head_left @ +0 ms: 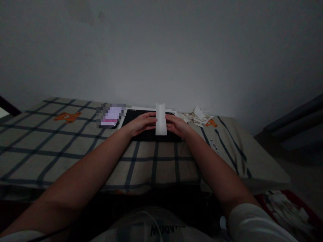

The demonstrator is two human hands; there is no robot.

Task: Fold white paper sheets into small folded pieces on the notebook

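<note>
Between my two hands a narrow strip of white paper (161, 122) stands upright, with a lengthwise crease down its middle. My left hand (141, 124) pinches its left edge, and my right hand (178, 125) has its right edge between thumb and fingers. Under the hands lies a flat black board or folder (148, 137), with a row of small light marks along its far edge. White sheets (121, 125) stick out from beneath it at the left and back. Some fingertips are hidden behind the paper.
A pile of small folded white papers (200, 117) lies right of the black board. On the left is a pixelated phone-like object (110, 117). A checked cloth (83, 148) covers the surface, which meets a grey wall (161, 50). A red container (290, 208) of scraps is at lower right.
</note>
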